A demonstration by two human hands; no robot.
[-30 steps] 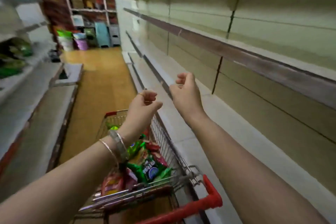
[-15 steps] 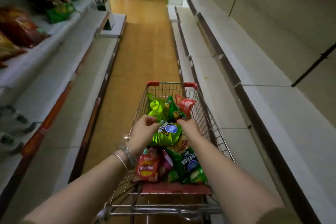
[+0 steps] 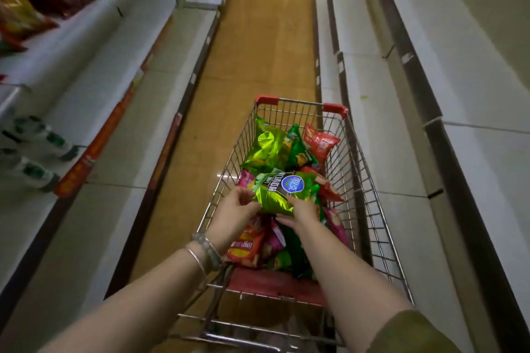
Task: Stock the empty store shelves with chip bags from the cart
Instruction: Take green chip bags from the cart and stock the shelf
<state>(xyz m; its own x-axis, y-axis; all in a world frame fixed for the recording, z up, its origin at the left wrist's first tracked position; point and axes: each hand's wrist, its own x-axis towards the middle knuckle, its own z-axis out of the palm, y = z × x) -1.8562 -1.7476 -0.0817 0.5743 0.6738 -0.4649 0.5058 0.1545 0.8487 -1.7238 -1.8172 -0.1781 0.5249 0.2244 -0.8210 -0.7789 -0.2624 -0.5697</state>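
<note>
A shop aisle: a wire cart [image 3: 354,180] of chip bags [image 3: 271,149] at 6 o'clock, long white shelves [image 3: 473,157] at 3, snack-stocked shelves [image 3: 86,46] at 10.

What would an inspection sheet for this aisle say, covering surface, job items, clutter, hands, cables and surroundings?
Surface: right shelves, pale boards, no bags seen on them.
Job's things: wire cart holds green, red and pink chip bags; one green bag sits on top of the pile.
Clutter: white bottles on a left shelf.
Hands: left hand and right hand each grip an edge of the green bag.
Cables: nothing seen.
Surroundings: wooden floor; red bags on the upper left shelf.
</note>
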